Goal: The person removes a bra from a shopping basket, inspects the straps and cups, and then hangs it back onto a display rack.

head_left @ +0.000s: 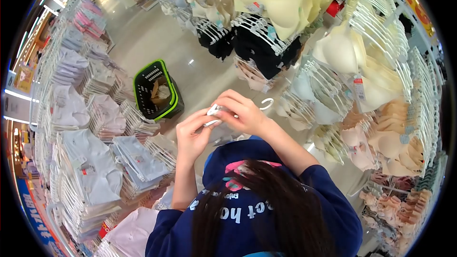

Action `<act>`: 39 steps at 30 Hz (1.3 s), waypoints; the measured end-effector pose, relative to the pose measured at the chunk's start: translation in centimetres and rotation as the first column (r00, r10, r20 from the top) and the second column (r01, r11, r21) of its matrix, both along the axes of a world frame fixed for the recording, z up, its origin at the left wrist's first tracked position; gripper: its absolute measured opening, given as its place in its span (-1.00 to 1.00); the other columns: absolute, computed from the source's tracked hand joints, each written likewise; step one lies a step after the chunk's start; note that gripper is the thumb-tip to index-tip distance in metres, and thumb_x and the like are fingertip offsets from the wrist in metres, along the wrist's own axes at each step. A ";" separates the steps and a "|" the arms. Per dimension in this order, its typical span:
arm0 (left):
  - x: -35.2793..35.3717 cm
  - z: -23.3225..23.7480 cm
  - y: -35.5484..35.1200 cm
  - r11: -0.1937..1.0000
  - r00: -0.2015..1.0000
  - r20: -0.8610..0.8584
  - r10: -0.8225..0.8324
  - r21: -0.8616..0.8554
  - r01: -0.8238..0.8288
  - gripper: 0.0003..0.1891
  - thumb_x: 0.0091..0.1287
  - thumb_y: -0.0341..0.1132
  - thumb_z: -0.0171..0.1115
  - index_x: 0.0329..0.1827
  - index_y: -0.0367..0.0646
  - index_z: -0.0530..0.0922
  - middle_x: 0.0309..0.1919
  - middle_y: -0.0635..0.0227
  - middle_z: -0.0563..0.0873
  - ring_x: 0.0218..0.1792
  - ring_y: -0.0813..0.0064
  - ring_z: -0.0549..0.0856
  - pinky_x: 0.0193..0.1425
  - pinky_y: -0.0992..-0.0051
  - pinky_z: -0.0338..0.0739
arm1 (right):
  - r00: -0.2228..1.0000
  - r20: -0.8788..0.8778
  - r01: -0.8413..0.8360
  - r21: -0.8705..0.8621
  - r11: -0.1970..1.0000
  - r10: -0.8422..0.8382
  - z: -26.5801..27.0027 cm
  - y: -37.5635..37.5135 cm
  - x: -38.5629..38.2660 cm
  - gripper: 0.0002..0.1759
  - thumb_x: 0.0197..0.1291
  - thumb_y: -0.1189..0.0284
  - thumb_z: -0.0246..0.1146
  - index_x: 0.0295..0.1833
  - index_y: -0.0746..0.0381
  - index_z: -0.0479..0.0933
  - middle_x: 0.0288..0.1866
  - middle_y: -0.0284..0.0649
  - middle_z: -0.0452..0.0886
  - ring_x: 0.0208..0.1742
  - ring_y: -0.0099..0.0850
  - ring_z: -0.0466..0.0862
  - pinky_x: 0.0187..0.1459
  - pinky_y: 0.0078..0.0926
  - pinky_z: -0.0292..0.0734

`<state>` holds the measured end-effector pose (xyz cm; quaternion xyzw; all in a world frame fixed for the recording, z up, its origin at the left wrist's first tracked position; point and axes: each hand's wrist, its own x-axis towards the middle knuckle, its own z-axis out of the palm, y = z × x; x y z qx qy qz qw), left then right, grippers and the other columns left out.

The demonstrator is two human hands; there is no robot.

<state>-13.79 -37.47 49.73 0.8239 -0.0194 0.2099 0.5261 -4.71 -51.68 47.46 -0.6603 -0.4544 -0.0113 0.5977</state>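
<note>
My left hand [191, 132] and my right hand [242, 113] meet in front of my chest, over the aisle. Between their closed fingertips is a white plastic clothes hanger [215, 110], mostly covered by the fingers. Its curved hook [267, 103] sticks out past my right hand. A pale, see-through patch shows just below the hands; what it is stays unclear. My right fingers bend over the white end piece, while the left ones pinch it from the other side.
A black shopping basket with a green rim [177, 102] stands on the floor ahead to the left, a brown item inside. Racks of folded pale underwear on hangers [90, 162] line the left. Hanging bras [340, 50] fill the right, with black ones [264, 45] ahead.
</note>
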 end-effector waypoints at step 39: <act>-0.1 1.1 -10.6 0.957 0.997 0.021 -0.070 -0.281 0.073 -0.89 -0.03 -0.67 0.32 -0.49 -0.31 0.58 -0.49 0.44 0.50 -0.49 0.72 0.47 -0.44 0.73 0.37 | 0.985 0.109 0.134 0.018 0.991 -0.136 2.0 -12.7 -2.3 -0.84 0.03 0.50 0.22 -0.25 0.29 0.45 -0.34 -0.19 0.53 -0.41 -0.22 0.55 -0.41 -0.40 0.45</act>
